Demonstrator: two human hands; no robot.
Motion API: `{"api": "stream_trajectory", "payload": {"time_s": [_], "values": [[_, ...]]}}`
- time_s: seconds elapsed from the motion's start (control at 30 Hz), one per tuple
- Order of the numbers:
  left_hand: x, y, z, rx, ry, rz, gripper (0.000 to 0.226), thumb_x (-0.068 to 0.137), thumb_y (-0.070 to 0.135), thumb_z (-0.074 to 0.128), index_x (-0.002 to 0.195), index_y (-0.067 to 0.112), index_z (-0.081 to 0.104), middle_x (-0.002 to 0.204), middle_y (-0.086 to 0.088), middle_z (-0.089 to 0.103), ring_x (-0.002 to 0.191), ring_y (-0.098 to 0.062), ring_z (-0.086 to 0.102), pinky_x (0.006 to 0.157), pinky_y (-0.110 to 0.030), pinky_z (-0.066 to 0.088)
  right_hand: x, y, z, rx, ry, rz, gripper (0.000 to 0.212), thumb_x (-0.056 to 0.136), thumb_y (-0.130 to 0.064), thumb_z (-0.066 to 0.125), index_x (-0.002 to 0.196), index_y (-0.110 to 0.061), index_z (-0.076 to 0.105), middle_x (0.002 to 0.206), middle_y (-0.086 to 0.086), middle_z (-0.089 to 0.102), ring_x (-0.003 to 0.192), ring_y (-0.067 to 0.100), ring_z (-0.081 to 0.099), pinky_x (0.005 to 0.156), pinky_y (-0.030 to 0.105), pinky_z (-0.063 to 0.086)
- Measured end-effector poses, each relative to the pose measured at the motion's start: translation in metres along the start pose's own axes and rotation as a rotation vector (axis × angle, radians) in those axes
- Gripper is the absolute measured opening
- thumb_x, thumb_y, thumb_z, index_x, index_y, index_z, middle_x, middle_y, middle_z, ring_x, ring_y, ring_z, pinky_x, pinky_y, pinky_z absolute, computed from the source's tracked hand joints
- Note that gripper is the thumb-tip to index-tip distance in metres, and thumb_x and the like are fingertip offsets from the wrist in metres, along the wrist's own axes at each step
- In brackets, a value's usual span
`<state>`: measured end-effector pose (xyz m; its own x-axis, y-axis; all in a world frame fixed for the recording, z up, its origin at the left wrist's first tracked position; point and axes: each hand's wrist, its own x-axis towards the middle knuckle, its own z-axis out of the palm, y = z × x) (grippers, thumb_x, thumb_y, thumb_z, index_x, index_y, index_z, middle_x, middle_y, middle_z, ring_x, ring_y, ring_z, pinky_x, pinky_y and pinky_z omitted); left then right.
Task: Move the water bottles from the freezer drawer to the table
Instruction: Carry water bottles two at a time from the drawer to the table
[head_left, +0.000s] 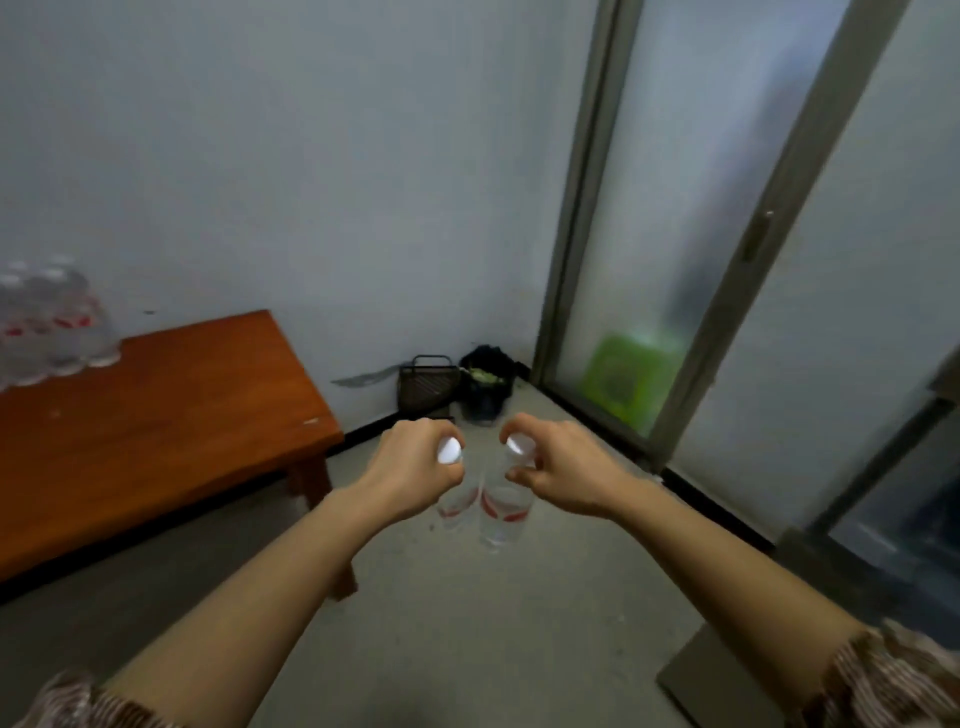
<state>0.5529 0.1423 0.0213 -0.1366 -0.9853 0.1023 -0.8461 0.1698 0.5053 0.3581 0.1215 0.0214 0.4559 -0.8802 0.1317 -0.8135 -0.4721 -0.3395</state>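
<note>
Reaching in from the bottom corners of the frame, two bare forearms meet near the centre, each hand carrying one clear water bottle. The left hand (413, 462), just left of centre, has its fingers curled round the neck of the left bottle (458, 506), whose white cap shows at the top of the fist. The right hand (561, 470), just right of centre, pinches the neck of the right bottle (503, 517) between thumb and curled fingers, just under its white cap. Both bottles hang below the hands over the grey floor (467, 634), their red-and-white labels close together; blur hides whether the two touch. Neither bottle is on the table.

The wooden table (166, 415), orange-brown, fills the left side of the frame against a pale wall. At its far left end, on the edge of the frame, sits a blurred pack of bottles (49, 322) with red labels.

In the corner of the room, above the hands, stand a dark wire basket (428, 388) and, just right of it, a black bin (485, 384). A frosted glass door (675, 208) in a grey frame runs up the right side, with a green shape (628, 379) showing dimly behind its lower part. Striped sleeves (888, 680) show at the bottom corners.
</note>
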Motion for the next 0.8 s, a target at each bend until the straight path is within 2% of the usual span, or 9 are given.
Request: {"api": "stream_trajectory", "payload": {"time_s": [0.07, 0.13, 0.23, 0.33, 0.47, 0.67, 0.8], "values": [[-0.009, -0.046, -0.026, 0.041, 0.024, -0.080, 0.027, 0.080, 0.025, 0.062, 0.106, 0.022, 0.068, 0.105, -0.002, 0.071, 0.091, -0.023, 0.067, 0.080, -0.028, 0.052, 0.039, -0.032, 0.021, 0.025, -0.064, -0.075, 0.034, 0.084, -0.030, 0.069, 0.113, -0.023, 0.053, 0.085, -0.003, 0.056, 0.090, 0.024, 0.061, 0.069, 0.028, 0.039], [-0.015, -0.092, -0.052, 0.070, 0.055, -0.150, 0.027, 0.082, 0.026, 0.062, 0.108, 0.023, 0.067, 0.112, -0.001, 0.069, 0.100, -0.021, 0.064, 0.080, -0.027, 0.049, 0.080, -0.065, 0.040, 0.043, -0.119, -0.151, 0.033, 0.084, -0.032, 0.069, 0.112, -0.024, 0.052, 0.092, -0.002, 0.061, 0.089, 0.022, 0.062, 0.069, 0.031, 0.044], [-0.018, -0.160, -0.089, 0.072, 0.093, -0.254, 0.030, 0.084, 0.026, 0.061, 0.113, 0.022, 0.066, 0.116, -0.002, 0.068, 0.099, -0.021, 0.065, 0.080, -0.031, 0.054, 0.144, -0.117, 0.071, 0.061, -0.170, -0.265, 0.034, 0.085, -0.031, 0.068, 0.114, -0.024, 0.052, 0.103, 0.001, 0.066, 0.088, 0.019, 0.063, 0.072, 0.031, 0.047], [-0.013, -0.227, -0.126, 0.092, 0.139, -0.331, 0.031, 0.085, 0.026, 0.062, 0.115, 0.021, 0.064, 0.119, -0.002, 0.066, 0.103, -0.020, 0.063, 0.079, -0.027, 0.051, 0.210, -0.169, 0.102, 0.048, -0.199, -0.362, 0.032, 0.085, -0.031, 0.067, 0.112, -0.026, 0.050, 0.104, 0.003, 0.066, 0.089, 0.021, 0.063, 0.074, 0.036, 0.051], [0.003, -0.320, -0.181, 0.090, 0.142, -0.433, 0.032, 0.086, 0.026, 0.062, 0.117, 0.019, 0.063, 0.112, -0.004, 0.067, 0.081, -0.018, 0.062, 0.065, -0.025, 0.050, 0.301, -0.239, 0.143, 0.026, -0.239, -0.457, 0.032, 0.086, -0.032, 0.066, 0.113, -0.027, 0.050, 0.102, 0.003, 0.066, 0.091, 0.023, 0.061, 0.075, 0.040, 0.052], [0.019, -0.447, -0.260, 0.155, 0.147, -0.550, 0.032, 0.086, 0.030, 0.062, 0.116, 0.020, 0.064, 0.110, -0.007, 0.069, 0.086, -0.024, 0.066, 0.070, -0.030, 0.050, 0.417, -0.343, 0.183, -0.034, -0.263, -0.547, 0.036, 0.087, -0.030, 0.065, 0.119, -0.025, 0.049, 0.107, 0.005, 0.067, 0.093, 0.025, 0.062, 0.074, 0.040, 0.052], [0.019, -0.521, -0.305, 0.157, 0.194, -0.595, 0.027, 0.085, 0.032, 0.064, 0.110, 0.022, 0.065, 0.106, -0.003, 0.070, 0.074, -0.017, 0.061, 0.067, -0.027, 0.049, 0.474, -0.407, 0.208, -0.013, -0.257, -0.572, 0.036, 0.087, -0.026, 0.067, 0.118, -0.023, 0.050, 0.113, 0.005, 0.065, 0.097, 0.024, 0.062, 0.076, 0.036, 0.051]]}}
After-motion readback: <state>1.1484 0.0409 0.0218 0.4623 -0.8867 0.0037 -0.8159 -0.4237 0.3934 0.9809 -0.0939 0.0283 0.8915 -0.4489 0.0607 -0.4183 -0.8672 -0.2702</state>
